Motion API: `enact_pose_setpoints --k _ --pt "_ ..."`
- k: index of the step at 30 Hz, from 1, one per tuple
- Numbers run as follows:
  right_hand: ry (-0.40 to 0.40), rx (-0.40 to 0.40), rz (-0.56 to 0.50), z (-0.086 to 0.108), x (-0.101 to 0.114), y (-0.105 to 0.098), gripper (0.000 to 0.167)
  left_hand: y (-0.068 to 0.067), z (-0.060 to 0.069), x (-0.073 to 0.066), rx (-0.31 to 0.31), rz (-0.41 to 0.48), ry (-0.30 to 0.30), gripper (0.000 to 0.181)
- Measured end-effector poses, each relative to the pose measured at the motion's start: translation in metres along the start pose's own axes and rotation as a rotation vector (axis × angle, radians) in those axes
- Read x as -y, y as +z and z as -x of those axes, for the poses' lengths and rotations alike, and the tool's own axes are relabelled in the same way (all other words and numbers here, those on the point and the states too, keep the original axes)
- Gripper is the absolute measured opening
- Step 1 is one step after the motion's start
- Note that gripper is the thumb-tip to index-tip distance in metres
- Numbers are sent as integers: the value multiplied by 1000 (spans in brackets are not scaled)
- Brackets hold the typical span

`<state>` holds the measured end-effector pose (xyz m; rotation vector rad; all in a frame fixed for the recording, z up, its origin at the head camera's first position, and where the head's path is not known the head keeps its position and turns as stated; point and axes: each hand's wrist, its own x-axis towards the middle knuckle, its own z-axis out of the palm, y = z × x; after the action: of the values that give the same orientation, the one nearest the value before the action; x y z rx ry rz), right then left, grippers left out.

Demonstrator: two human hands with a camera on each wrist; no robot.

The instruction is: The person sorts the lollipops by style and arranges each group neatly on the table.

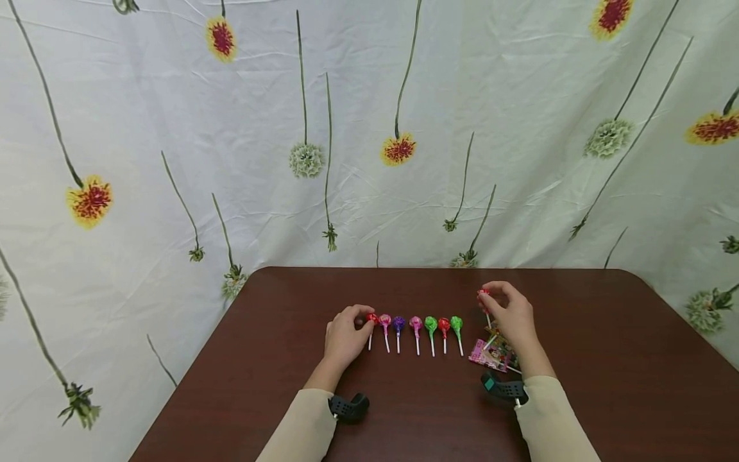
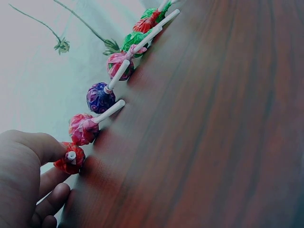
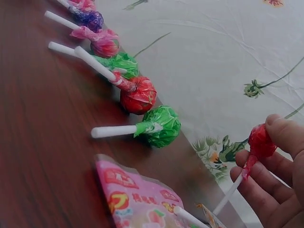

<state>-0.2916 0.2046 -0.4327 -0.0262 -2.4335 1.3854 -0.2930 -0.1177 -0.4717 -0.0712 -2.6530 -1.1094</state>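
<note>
My left hand (image 1: 345, 335) pinches a red-wrapped lollipop (image 2: 76, 164) by its head, at the left end of a row on the table. In my right hand (image 1: 516, 319) another red lollipop (image 3: 261, 141) is held by its head between thumb and fingers, its white stick pointing down. From the held one rightward, the row runs to a pink lollipop (image 1: 385, 320), a purple one (image 1: 398, 323), a second pink one (image 1: 416, 323), a green one (image 1: 430, 324), a red one (image 1: 444, 325) and another green one (image 1: 457, 323). Their sticks point toward me.
Below my right hand lies a pink printed packet (image 1: 488, 355) with white sticks beside it; the hand partly hides this pile. The brown table (image 1: 427, 410) ends at a white flowered cloth (image 1: 358, 128) hanging behind it. Dark bands (image 1: 349, 409) circle both wrists.
</note>
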Motion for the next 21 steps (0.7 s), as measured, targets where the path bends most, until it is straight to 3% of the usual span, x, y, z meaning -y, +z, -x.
enact_pose_setpoints --k 6,11,21 --pt "-35 31 -33 -2 -1 2 25 0 0 -1 -3 9 2 20" --pt "-5 81 -55 -2 -2 1 29 0 1 0 -5 0 6 20" --pt "28 233 3 -1 -3 -4 33 -2 1 -1 -2 3 3 20"
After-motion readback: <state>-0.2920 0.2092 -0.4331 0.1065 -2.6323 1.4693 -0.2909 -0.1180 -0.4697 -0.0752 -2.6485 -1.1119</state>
